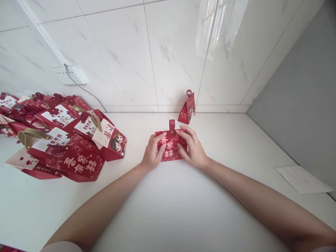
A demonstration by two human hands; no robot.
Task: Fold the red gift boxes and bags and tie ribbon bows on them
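Note:
A red gift box (170, 154) with white characters stands on the white table between my two hands. A dark red strap loop (172, 126), fixed by a small brass-coloured stud, rises from its top edge. My left hand (154, 151) grips the box's left side, thumb on the front and fingers near the upper edge. Around the right side my right hand (193, 147) is closed in the same way, its thumb on the front face. The box's back is hidden. Just behind it, near the wall, another red gift box (187, 111) with a strap loop stands upright.
Many similar red gift boxes (76, 159) are heaped at the left, some with gold straps. A socket (69, 75) with a grey cable (86, 92) is on the tiled wall (123, 45). A white sheet (301, 178) lies at the table's right edge.

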